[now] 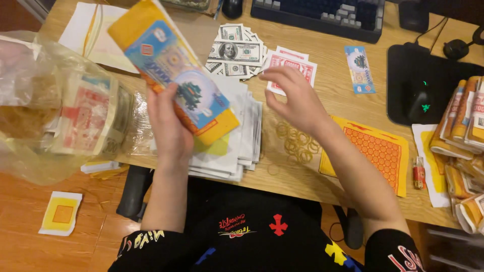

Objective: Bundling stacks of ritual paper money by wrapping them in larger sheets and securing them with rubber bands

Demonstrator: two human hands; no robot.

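Observation:
My left hand (169, 126) grips a thick stack of paper sheets with a yellow border and a blue printed panel (174, 70), held tilted above the desk. Under it lies a pile of white sheets (242, 141) at the desk's front edge. My right hand (295, 98) hovers with fingers apart over the desk, holding nothing, just above several loose rubber bands (297, 143). Beyond it are red-printed paper notes (300, 63) and a fan of grey-green play banknotes (237, 50).
A clear plastic bag (55, 106) with bundled paper sits at left. An orange-and-yellow sheet (378, 151), a small red lighter (418, 172), rolled paper bundles (464, 131), a black mouse pad with mouse (421, 100), a keyboard (322, 15), and a blue note (360, 69) lie to the right.

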